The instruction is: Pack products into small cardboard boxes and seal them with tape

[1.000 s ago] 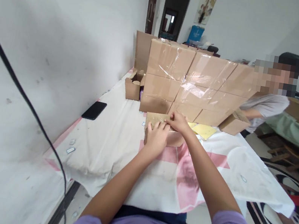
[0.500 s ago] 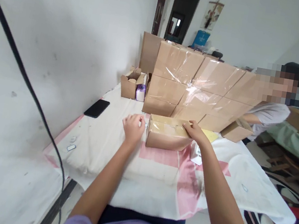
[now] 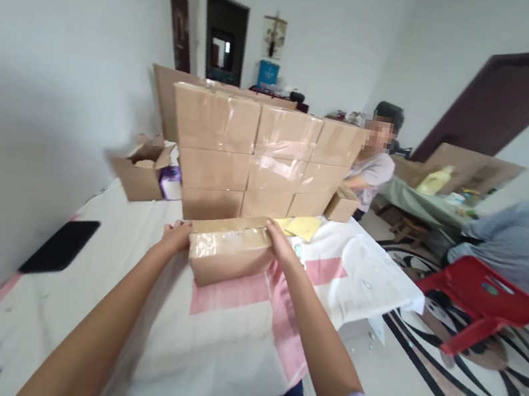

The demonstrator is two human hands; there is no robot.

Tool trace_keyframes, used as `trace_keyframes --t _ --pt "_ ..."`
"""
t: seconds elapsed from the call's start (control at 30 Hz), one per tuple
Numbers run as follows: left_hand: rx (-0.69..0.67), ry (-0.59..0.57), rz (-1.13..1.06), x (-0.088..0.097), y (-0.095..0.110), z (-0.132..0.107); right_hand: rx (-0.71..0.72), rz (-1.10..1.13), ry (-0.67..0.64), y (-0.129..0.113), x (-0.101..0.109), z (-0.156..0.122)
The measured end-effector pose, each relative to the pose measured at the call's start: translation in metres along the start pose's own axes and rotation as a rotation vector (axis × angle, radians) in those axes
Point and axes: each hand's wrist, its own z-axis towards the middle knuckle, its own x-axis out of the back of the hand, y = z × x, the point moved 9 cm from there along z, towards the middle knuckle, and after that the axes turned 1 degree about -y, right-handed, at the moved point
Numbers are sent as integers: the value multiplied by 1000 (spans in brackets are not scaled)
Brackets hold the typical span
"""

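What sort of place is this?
Probably a room in a home doubling as a makeshift workspace, though I can't be sure: stacked cardboard boxes stand on a table with a patterned cloth, while a decorative wall hanging and a red chair look domestic.

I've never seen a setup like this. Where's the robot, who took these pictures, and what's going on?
There is no robot: these are a person's bare hands, seen by one camera worn on the head, looking forward and down. The right hand holds the right end of a taped box; the left hand is at its left end. On the cloth-covered table are stacked cartons, yellow sheets, an open carton and a black phone-like slab. Another person is beyond.
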Motion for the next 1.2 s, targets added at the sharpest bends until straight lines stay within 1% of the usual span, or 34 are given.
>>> trace_keyframes --t 0.1,0.17,0.23,0.3,0.33,0.37,0.4,0.43,0.5,0.53,0.57,0.6,0.63,0.67,0.7,0.73,0.77,0.83,0.9,0.97,1.03,1.1,1.2 --pt "-11 11 12 10 0 1 -13 25 113 1 8 -2" --pt "23 68 7 25 -10 -4 4 51 171 -3 14 -8" --pt "86 165 -4 49 -25 -14 36 83 238 -10 24 -16" --pt "126 335 -127 82 -34 -29 80 112 312 -21 38 -27" --pt "119 438 -232 100 -32 -39 104 125 345 -28 44 -33" --pt "91 533 -352 117 -25 -50 140 132 373 -37 50 -41" --pt "43 609 -473 130 -13 -61 195 126 392 -49 55 -49" --pt "-15 655 -571 141 4 -71 266 101 399 -63 57 -58" --pt "-159 632 -671 150 54 -88 420 -6 371 -94 53 -78" --pt "-249 608 -683 151 83 -95 486 -70 336 -107 47 -86" --pt "-349 578 -650 150 113 -103 531 -123 297 -118 42 -93" --pt "-435 580 -573 149 140 -112 555 -153 266 -124 37 -99" --pt "-503 594 -478 147 162 -120 567 -163 252 -128 35 -103" --pt "-551 621 -382 145 180 -127 573 -159 252 -129 35 -106" --pt "-580 656 -300 142 192 -132 572 -149 264 -128 37 -108" --pt "-598 687 -244 140 200 -136 566 -137 278 -125 40 -109" --pt "-608 714 -215 138 204 -138 555 -123 288 -122 42 -109" --pt "-611 745 -218 136 205 -139 529 -82 286 -113 46 -106" --pt "-596 744 -272 134 200 -136 501 -28 277 -105 49 -104" --pt "-575 713 -356 129 194 -131 474 8 275 -98 50 -103" --pt "-562 673 -457 121 188 -126 451 47 256 -93 47 -103" --pt "-555 660 -552 114 183 -124 432 99 205 -90 40 -103" --pt "-544 715 -573 108 180 -127 406 165 180 -87 32 -103"
